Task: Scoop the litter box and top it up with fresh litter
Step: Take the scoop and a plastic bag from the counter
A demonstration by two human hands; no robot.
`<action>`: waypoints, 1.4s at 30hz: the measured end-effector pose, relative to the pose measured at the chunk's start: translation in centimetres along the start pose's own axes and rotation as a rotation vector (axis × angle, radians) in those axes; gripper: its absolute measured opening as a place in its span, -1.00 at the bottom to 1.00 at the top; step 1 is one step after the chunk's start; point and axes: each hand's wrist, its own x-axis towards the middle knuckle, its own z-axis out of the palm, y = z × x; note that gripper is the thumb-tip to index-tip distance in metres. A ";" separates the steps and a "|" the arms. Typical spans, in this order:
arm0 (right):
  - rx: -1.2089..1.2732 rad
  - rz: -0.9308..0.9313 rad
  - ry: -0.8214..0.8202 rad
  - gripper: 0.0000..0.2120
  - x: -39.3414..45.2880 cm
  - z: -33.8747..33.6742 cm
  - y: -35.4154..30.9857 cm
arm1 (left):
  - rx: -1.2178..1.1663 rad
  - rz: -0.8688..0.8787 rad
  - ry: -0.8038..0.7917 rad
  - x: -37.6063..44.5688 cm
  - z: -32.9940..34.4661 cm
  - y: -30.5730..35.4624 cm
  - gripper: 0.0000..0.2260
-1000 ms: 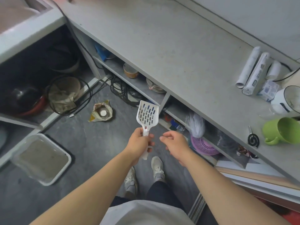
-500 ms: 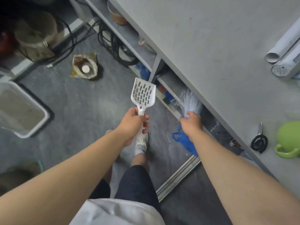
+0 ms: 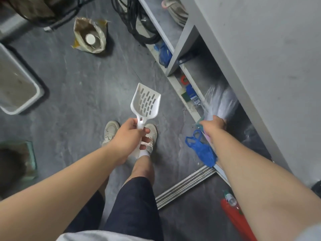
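Left hand (image 3: 129,136) wrapped around the handle of a white slotted litter scoop (image 3: 146,103), scoop head up and tilted away, held over the grey floor (image 3: 78,87) just above the person's sneakers (image 3: 111,131). Right hand (image 3: 211,126) reaches into the lower shelf opening of the grey counter unit (image 3: 251,58) on the right, fingers closed on a bunch of clear plastic bag (image 3: 220,101); exact finger grip partly hidden by the bag. Hands well apart. A blue plastic bag (image 3: 203,150) lies on the floor just beside the right forearm, at the shelf edge. Litter box (image 3: 15,84), white-rimmed with grey litter inside, sits on the floor at far left, cut off by the frame edge, well apart from both hands. An open tan litter bag (image 3: 90,38) with a round white thing inside sits on the floor far centre-left. Black cables (image 3: 139,23) are coiled at the far shelf base. Red bottle-like item (image 3: 236,218) near right on the floor, partly behind the right arm. Metal rail strips (image 3: 182,186) on the floor near the shelf.
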 end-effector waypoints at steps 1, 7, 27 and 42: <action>0.000 0.006 0.016 -0.40 0.3 0.1 0.0 | 0.002 -0.002 0.004 0.2 -0.2 -0.2 -0.83; 0.069 -0.060 0.177 -0.57 -1.6 -1.0 -0.4 | -0.033 -0.017 0.009 -0.6 -0.4 0.1 -0.85; 0.144 -0.514 -0.149 -0.92 -26.9 -5.9 -7.6 | -0.247 0.133 -0.030 -14.4 -6.1 8.3 -0.78; -0.040 -0.874 -0.234 -0.53 -45.1 0.0 -20.1 | -0.586 0.266 0.150 -19.8 -25.1 3.1 -0.81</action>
